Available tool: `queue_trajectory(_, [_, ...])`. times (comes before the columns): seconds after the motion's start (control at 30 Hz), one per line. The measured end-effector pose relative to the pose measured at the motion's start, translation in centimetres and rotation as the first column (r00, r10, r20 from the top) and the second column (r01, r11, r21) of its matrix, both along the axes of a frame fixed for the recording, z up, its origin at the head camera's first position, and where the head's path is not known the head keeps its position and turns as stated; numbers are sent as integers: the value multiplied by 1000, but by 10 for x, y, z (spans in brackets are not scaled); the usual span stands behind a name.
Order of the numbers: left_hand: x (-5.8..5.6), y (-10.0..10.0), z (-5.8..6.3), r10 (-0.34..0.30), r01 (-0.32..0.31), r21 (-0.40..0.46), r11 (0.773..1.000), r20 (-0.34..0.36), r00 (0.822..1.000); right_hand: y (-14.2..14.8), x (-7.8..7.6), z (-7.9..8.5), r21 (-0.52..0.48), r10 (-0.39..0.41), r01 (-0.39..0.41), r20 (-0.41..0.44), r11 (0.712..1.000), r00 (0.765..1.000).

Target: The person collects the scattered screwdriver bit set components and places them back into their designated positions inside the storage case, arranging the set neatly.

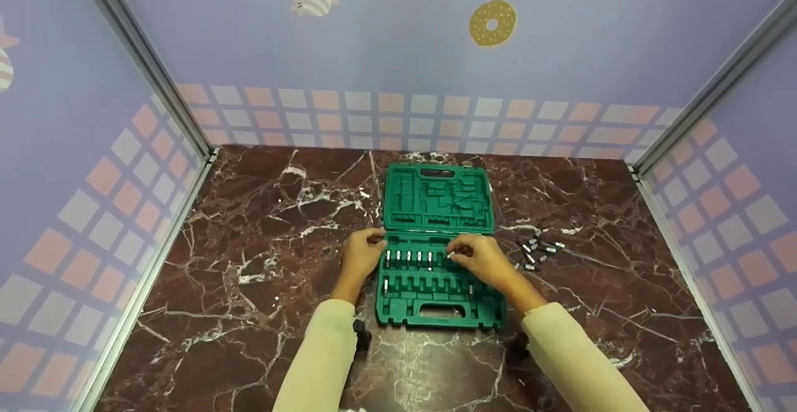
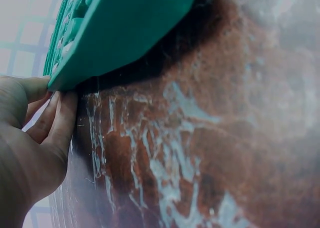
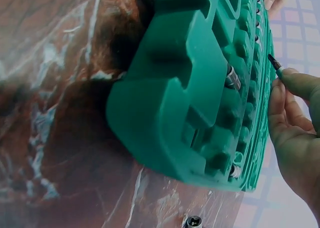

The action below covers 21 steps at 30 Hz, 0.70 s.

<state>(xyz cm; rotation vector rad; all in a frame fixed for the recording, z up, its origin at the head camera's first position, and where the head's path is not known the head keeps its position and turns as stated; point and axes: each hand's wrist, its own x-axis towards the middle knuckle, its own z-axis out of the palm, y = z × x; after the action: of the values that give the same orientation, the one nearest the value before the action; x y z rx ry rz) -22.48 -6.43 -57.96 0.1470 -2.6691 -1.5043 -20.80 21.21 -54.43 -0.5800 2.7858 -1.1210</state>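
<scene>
A green plastic tool case [image 1: 398,309] lies opened flat on the marble-patterned table, lid away from me. My left hand [image 1: 362,255] grips its left edge near the hinge, thumb on the rim and fingers against the side. Between thumb and fingertips my right hand [image 1: 484,261] pinches a bit socket [image 3: 276,64], its dark tip pointing out and its silver end at the fingers. It is held over the right part of the upper slot row. Several silver bit sockets [image 1: 408,258] stand side by side in that row's left part. In the lower row, one sits at the left [image 1: 386,285] and another bit socket [image 1: 471,289] towards the right.
Loose bit sockets [image 1: 530,249] lie in a small pile on the table right of the case. The lid [image 1: 438,195] has moulded recesses and a handle slot. Patterned panels [image 1: 411,45] wall the table at the back and both sides.
</scene>
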Motion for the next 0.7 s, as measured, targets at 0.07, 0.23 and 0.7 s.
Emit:
queue_trajectory(0.07, [1, 0, 0, -3, 3, 8, 1000, 3, 1000, -1, -1, -1, 8, 13, -13, 3, 1000, 1000])
queue_trajectory(0.23, [1, 2, 0, -7, 7, 26, 1000, 5, 1000, -6, -5, -3, 38, 37, -37, 8, 999, 999])
queue_trajectory(0.7, [0, 1, -1, -15, 15, 32, 999, 0, 1000, -17, -9, 1, 99, 59, -61, 18, 993, 998])
